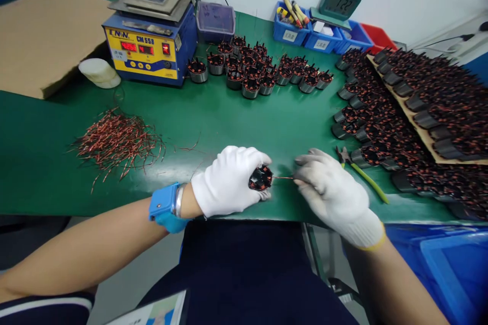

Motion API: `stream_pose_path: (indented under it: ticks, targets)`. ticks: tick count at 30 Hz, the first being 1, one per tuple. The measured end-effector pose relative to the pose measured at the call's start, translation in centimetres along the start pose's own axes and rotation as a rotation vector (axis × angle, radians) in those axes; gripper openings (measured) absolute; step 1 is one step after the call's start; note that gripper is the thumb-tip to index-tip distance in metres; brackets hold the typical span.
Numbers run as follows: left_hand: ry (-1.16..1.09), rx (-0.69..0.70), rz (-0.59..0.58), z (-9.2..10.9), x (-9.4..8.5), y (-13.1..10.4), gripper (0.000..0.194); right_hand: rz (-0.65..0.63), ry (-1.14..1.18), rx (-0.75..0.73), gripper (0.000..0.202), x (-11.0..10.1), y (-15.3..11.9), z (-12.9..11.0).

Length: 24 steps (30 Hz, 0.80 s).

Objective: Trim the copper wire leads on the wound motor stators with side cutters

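My left hand [232,180], in a white glove, is closed around a motor stator [261,179] with copper windings, just above the table's front edge. The stator's open end faces up toward me. From its right side a thin copper wire [282,177] runs straight across to my right hand [328,188]. The gloved fingertips of that hand are pinched on the wire's far end. Just right of my right hand lie cutting pliers [362,172] with green handles, their jaws pointing away from me. A heap of cut copper wire pieces [118,139] lies to the left.
Several wound stators [249,68] stand at the back middle. Dense rows of stators [381,127] fill the right side, some on a wooden board [407,117]. A yellow-blue CM558 unit [147,51], cardboard [49,35] and blue bins [292,30] line the back.
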<state>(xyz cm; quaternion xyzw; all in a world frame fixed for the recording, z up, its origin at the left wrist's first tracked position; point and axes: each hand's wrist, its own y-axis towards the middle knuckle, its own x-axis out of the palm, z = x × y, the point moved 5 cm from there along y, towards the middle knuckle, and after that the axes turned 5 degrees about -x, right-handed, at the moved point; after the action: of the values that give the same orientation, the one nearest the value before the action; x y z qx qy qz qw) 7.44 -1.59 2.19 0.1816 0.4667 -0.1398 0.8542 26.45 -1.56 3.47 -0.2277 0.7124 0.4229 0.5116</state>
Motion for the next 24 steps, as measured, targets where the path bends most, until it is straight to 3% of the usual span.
stream_pose_path:
  ticks: [4,6,9,11,15,18,22,24]
  targets:
    - [0.047,-0.125,-0.066,-1.1,-0.4,0.3,0.054,0.12,-0.098,0.422,0.015,-1.8,-6.5,3.6]
    - [0.046,-0.184,-0.034,-1.4,-1.0,0.3,0.061,0.124,-0.239,0.627,0.038,-2.2,-9.2,4.6]
    - [0.0,-0.198,0.023,-1.1,-1.7,0.3,0.077,-0.08,-0.429,0.783,0.089,-1.4,-10.8,5.0]
    - [0.017,-0.169,-0.011,-0.5,-1.5,0.3,0.068,-0.238,-0.49,0.836,0.099,-0.8,-11.0,5.2]
    - [0.138,-0.192,-0.103,-0.3,-0.7,0.4,0.032,-0.429,-0.429,0.929,0.091,-1.2,-11.4,6.1]
    - [0.183,-0.266,-0.089,-0.9,-0.8,0.4,0.025,-0.494,-0.348,0.886,0.082,-1.8,-11.1,6.4]
    - [0.149,-0.36,-0.058,-1.9,-1.1,0.4,0.021,-0.474,-0.393,0.759,0.058,-1.5,-9.5,5.7]
    - [0.103,-0.377,-0.054,-2.3,-1.1,0.5,0.021,-0.403,-0.41,0.722,0.052,-0.9,-8.5,5.1]
